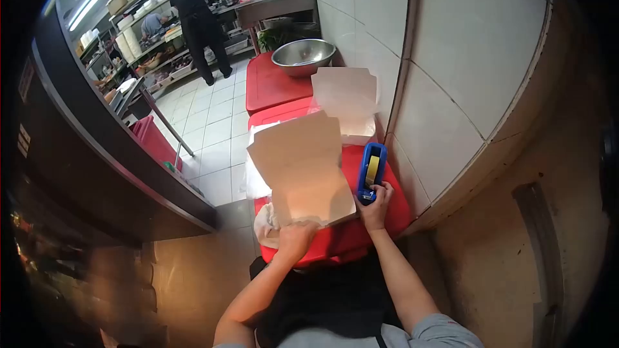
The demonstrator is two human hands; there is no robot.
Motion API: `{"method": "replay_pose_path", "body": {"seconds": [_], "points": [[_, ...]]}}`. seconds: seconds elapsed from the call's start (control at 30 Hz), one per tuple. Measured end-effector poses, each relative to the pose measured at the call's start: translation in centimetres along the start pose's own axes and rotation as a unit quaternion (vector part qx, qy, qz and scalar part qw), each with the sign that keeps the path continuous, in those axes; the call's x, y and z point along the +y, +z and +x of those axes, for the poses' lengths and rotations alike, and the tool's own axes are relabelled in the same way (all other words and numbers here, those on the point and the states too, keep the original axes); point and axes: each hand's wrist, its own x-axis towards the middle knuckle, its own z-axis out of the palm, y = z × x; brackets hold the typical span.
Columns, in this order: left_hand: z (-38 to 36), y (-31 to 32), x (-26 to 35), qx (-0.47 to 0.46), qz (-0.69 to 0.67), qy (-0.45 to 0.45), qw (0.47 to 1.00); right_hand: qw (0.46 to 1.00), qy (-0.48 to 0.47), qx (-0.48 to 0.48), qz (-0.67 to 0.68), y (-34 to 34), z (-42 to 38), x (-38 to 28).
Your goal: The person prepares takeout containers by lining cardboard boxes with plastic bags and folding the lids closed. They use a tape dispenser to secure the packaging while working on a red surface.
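An open cardboard food box (306,190) sits on a red lid in front of me, its lid flap tilted up and back. My left hand (298,241) is closed on the box's near edge, its fingertips partly hidden by the wall. At the right, a blue tape dispenser (380,154) with a yellowish roll stands beside the box. My right hand (377,206) has its fingers closed at the dispenser's near end, by the cutter. Whether a strip of tape is between the fingers is too small to make out.
A second open box (348,93) and a steel bowl (304,55) stand farther back on red lids (274,84). A crumpled cloth (265,225) lies left of the near box. Tiled wall (445,100) borders the right. A person in black (196,19) stands in the kitchen beyond.
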Motion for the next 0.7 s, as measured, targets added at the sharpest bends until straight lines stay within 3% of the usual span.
{"method": "replay_pose_path", "body": {"seconds": [0.07,0.17,0.27,0.4,0.5,0.63,0.7], "points": [[0.2,-0.5,-0.5,0.002,-0.005,0.004,1.0,0.999,-0.028,0.007,-0.022,0.0,1.0,-0.2],[0.6,0.6,0.3,0.016,-0.037,0.036,0.999,1.0,0.021,0.007,0.016,-3.6,3.8,2.5],[1.2,-0.5,-0.2,-0.012,-0.048,0.081,0.996,1.0,-0.015,-0.021,0.01,-5.2,4.3,3.8],[2.1,-0.3,0.8,-0.041,-0.055,0.066,0.995,0.999,-0.026,-0.033,0.001,-6.0,3.2,4.2],[2.2,-0.1,1.1,-0.056,-0.043,0.039,0.997,0.994,0.002,-0.097,0.05,-6.9,3.4,5.3],[2.6,-0.1,1.0,-0.076,-0.009,0.032,0.997,0.955,0.184,-0.182,0.146,-7.8,4.9,7.2],[2.6,-0.4,1.2,-0.07,-0.016,0.031,0.997,0.921,0.265,-0.167,0.229,-7.8,5.2,7.2]]}}
